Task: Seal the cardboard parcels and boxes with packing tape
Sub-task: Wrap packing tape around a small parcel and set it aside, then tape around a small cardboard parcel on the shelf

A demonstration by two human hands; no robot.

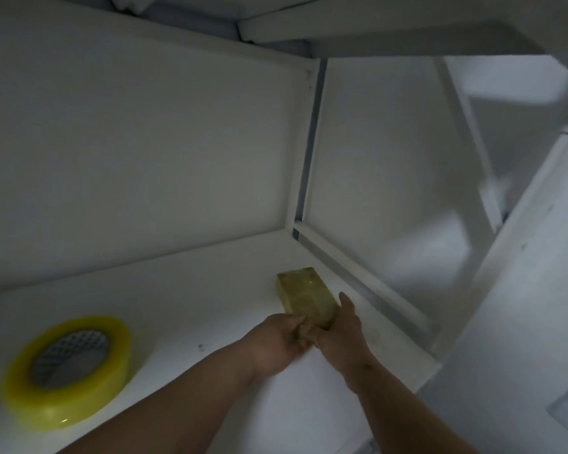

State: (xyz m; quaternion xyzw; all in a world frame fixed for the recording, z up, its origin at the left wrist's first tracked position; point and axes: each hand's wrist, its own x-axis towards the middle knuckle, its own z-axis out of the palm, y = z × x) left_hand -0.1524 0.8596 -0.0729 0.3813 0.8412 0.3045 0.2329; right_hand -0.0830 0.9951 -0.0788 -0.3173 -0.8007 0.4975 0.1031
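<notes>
1. My left hand (pixel 281 335) pinches the near end of the small cardboard parcel (pixel 305 298), fingers curled in against it, so that hand has a firm hold of the box.
2. My right hand (pixel 340 326) lies along the parcel's right side with the fingers stretched forward and fairly straight. It looks to be pressing rather than clasping, though the thumb is hidden, so I cannot tell how far it wraps.
3. I judge that the two hands meet at the near end because that is where a tape end would need smoothing down, one hand steadying while the other rubs.
4. The parcel lies flat on the white shelf (pixel 210 290), close to the right-hand frame rail (pixel 368 276) and well back from the front edge. Its top is glossy, which suggests tape already covers it.
5. The parcel is closed, so what it holds cannot be seen.
6. The roll of yellow packing tape (pixel 68 368) lies on its side on the same shelf, well apart to my left, with neither hand on it. That fits a finishing press, not a fresh strip.
7. The white back panel (pixel 145 132) and an upper shelf (pixel 407 31) enclose the bay. I see no other boxes here.
</notes>
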